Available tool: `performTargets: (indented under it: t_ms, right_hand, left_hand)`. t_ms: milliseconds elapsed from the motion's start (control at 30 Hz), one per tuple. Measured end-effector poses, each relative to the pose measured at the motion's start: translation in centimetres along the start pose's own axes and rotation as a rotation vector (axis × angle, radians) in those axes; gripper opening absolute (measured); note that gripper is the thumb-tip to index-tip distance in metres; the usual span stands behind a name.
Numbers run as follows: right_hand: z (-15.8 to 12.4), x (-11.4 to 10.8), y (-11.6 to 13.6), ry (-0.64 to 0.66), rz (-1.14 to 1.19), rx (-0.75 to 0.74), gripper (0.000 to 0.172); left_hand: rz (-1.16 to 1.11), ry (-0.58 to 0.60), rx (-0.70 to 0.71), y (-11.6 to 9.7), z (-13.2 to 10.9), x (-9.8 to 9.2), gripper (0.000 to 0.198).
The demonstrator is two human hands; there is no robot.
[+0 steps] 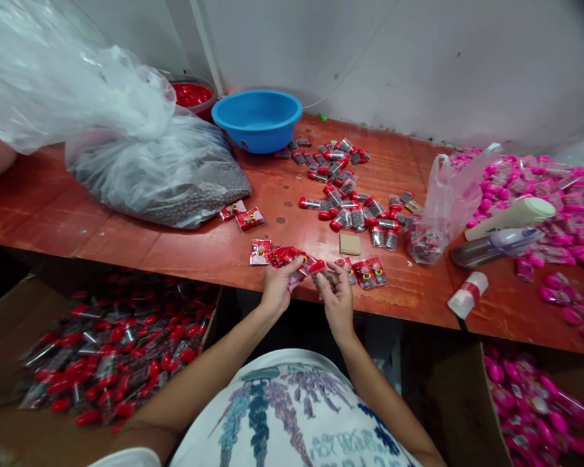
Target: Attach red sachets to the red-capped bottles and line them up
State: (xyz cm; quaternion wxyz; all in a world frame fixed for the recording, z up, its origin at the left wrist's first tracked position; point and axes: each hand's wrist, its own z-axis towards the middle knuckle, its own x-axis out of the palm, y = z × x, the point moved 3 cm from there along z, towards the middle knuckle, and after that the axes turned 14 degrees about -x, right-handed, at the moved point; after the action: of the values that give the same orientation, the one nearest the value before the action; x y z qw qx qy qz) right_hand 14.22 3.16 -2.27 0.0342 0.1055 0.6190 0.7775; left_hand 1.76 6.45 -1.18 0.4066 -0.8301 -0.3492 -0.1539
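Just over the table's front edge, my left hand (276,287) pinches a small red printed packet (299,275). My right hand (338,299) is closed around a small clear bottle with a red cap (318,267) and dark contents. The two hands are close together, and the bottle's cap end is beside the packet. Behind my left fingers lie more red packets (282,255), partly hidden by the hand. To the right of my right hand, flat red packets (370,272) rest near the edge. A small stack of tan cards (350,244) sits just beyond.
Several red-capped bottles (340,168) are scattered behind. A blue basin (257,117) and a plastic bag of dark beads (160,175) stand back left. Pink-capped bottles (540,194) pile up at right. Boxes of red-capped (111,350) and pink bottles (530,408) sit below the table.
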Motion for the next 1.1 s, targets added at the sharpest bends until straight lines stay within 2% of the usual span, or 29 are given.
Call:
performTargets:
  t_ms: [133,233,467,633,733,867,1033,1100]
  right_hand:
    - [-0.1,-0.1,0.0,0.061,0.015,0.046,0.030]
    - [0.0,-0.3,0.0,0.114,-0.033,0.034,0.030]
    - [0.2,-0.9,-0.4,0.094,-0.055,0.012,0.029]
    - [-0.1,-0.9,-0.3,0.108,-0.163,-0.072,0.024]
    - [-0.2,-0.8,-0.1,0.078,-0.082,-0.009,0.024]
    - [0.0,-0.7,0.1,0.070,0.050,0.110,0.026]
    - [0.2,-1.2,0.2,0.077,-0.073,-0.023,0.023]
    - [0.2,-1.2,0.1,0.086,-0.067,-0.023,0.023]
  left_hand:
    - [0.023,0.052,0.066,-0.4,-0.2,0.1,0.034]
    - [0.047,0.056,0.060,-0.6,-0.1,0.1,0.036]
    - [0.138,0.152,0.031,-0.4,-0.3,0.1,0.040]
    - [0.211,0.174,0.013,-0.3,-0.5,-0.1,0.045]
    - [0.258,0.190,0.025,-0.6,-0.7,0.1,0.047]
    - [0.223,0.231,-0.060,-0.6,-0.8,0.1,0.044]
    - [0.239,0.209,-0.007,-0.5,-0.5,-0.3,0.034]
    - [0.295,0.211,0.031,-0.5,-0.4,-0.4,0.032]
